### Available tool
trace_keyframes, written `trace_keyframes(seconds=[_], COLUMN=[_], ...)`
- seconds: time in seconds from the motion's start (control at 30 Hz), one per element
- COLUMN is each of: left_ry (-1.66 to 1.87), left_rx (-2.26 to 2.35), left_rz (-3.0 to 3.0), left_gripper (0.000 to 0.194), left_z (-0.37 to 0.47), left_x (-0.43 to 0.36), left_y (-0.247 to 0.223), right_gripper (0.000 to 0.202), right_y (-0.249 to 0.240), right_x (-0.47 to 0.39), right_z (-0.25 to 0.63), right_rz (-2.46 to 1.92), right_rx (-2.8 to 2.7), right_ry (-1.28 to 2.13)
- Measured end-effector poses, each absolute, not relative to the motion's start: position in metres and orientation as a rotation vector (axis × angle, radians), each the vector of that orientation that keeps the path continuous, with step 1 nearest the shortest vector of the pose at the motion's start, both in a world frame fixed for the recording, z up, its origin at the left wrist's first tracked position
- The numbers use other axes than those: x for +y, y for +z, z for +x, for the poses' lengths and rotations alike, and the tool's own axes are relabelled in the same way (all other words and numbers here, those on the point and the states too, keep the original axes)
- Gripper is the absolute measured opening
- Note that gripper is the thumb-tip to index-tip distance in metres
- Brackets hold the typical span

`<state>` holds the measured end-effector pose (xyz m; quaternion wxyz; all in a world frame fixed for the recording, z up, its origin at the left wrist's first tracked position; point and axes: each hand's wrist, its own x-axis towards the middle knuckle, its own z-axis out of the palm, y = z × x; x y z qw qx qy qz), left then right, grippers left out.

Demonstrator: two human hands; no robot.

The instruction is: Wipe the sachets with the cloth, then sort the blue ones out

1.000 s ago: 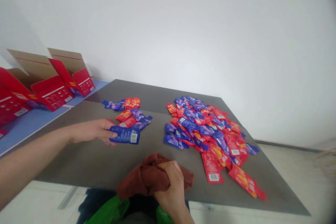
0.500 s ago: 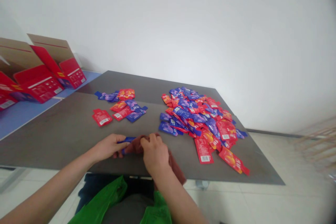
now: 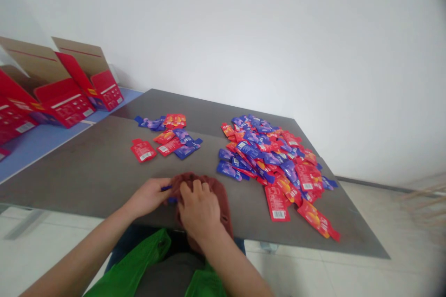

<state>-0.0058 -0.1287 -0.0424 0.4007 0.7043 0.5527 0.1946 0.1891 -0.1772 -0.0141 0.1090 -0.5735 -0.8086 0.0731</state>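
Note:
My left hand (image 3: pixel 150 195) pinches a blue pouch (image 3: pixel 172 200) near the front edge of the grey table. Only small bits of the pouch show between my fingers and a brown cloth (image 3: pixel 220 191). Over the cloth lies my right hand (image 3: pixel 200 205), fingers bent and pressing it onto the pouch. Past my hands, several red and blue pouches lie loosely grouped, among them a red pouch (image 3: pixel 143 151) and a blue pouch (image 3: pixel 187 149).
A large heap of red and blue pouches (image 3: pixel 265 148) covers the right part of the grey table (image 3: pixel 114 167). Open red cardboard boxes (image 3: pixel 68 102) stand on a blue surface (image 3: pixel 52 139) at the left. A white wall (image 3: pixel 244 32) rises behind.
The cloth is now bunched up and spread over more of the pouch, and my right hand has shifted slightly left. The whole view has turned a little to the left.

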Motion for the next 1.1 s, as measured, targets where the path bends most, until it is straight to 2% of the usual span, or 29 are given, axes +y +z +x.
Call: trace_keyframes(seconds=[0.07, 0.2, 0.23, 0.37, 0.53, 0.6, 0.73, 0.83, 0.93, 1.1], left_ry=[0.456, 0.439, 0.441, 0.492, 0.385, 0.382, 0.384, 0.344, 0.330, 0.373], left_rx=[1.470, 1.458, 1.435, 1.408, 1.511, 1.504, 1.460, 1.422, 1.476, 1.480], left_rz=[1.833, 1.814, 1.803, 1.849, 1.880, 1.868, 1.855, 1.852, 1.903, 1.879], left_gripper=[0.043, 0.045, 0.043, 0.031, 0.043, 0.047, 0.047, 0.044, 0.046, 0.052], left_z=[-0.002, -0.002, -0.004, -0.006, -0.003, -0.006, -0.015, -0.017, -0.015, -0.012], left_x=[-0.131, -0.132, -0.131, -0.128, -0.130, -0.130, -0.122, -0.119, -0.121, -0.124], left_y=[-0.041, -0.040, -0.040, -0.039, -0.039, -0.043, -0.053, -0.056, -0.055, -0.055], right_gripper=[0.020, 0.017, 0.018, 0.044, 0.021, 0.018, 0.022, 0.026, 0.024, 0.027], right_y=[-0.016, -0.001, 0.003, 0.002, -0.012, -0.009, 0.001, -0.001, -0.006, -0.006], right_x=[-0.168, -0.168, -0.172, -0.183, -0.165, -0.161, -0.172, -0.179, -0.174, -0.161], right_z=[0.218, 0.230, 0.220, 0.175, 0.216, 0.237, 0.221, 0.190, 0.194, 0.241], right_rz=[-1.844, -1.962, -1.903, -1.675, -1.964, -2.078, -1.863, -1.762, -1.868, -2.057], right_rx=[-2.364, -2.280, -2.274, -2.313, -2.276, -2.203, -2.250, -2.342, -2.366, -2.233], right_ry=[0.198, 0.207, 0.220, 0.298, 0.319, 0.279, 0.253, 0.383, 0.457, 0.385])
